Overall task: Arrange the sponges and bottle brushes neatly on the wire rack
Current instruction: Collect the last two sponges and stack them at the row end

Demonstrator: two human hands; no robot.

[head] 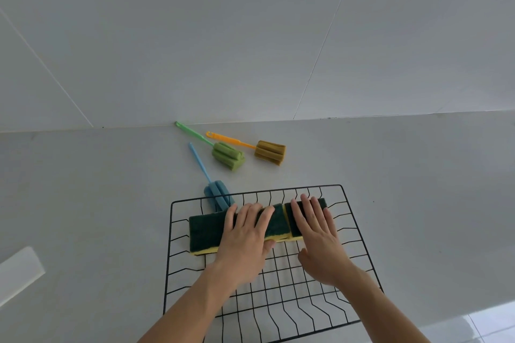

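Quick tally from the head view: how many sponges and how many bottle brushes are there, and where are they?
Green-topped yellow sponges on the black wire rack: 2
Foam-headed bottle brushes off the rack: 3, blue, green, orange
Total: 5

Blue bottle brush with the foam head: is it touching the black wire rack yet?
Touching. In the head view, the blue bottle brush's foam head overlaps the black wire rack's far-left rim, leaning over it; its handle lies outside on the counter.
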